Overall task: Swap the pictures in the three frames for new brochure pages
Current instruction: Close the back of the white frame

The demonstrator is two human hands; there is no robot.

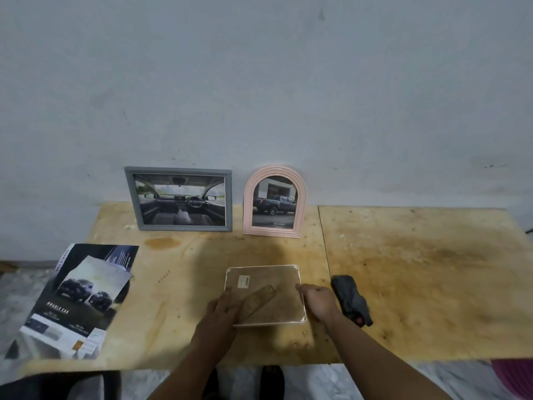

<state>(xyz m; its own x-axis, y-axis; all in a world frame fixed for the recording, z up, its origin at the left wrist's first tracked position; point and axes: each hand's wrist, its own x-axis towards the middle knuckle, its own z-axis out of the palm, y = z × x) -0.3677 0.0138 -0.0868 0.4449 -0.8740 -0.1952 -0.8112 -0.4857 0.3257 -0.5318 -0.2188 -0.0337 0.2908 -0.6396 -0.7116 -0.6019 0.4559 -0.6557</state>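
Note:
A white-edged square frame [268, 280] lies face down on the wooden table, brown backing and stand strut up. My left hand [223, 308] rests on its lower left part beside the strut. My right hand [318, 303] grips its right edge. A grey rectangular frame [178, 199] with a car-interior picture leans on the wall at the back. To its right stands a pink arched frame [274, 202] with a pickup-truck picture. The car brochure [72, 301] lies at the table's left edge with a loose page on top.
A dark grey tool with a red button [350, 298] lies just right of my right hand. The wooden table [418, 269] stretches off to the right. A wall [259, 82] rises right behind the table. A pink cloth [516, 376] shows at the bottom right.

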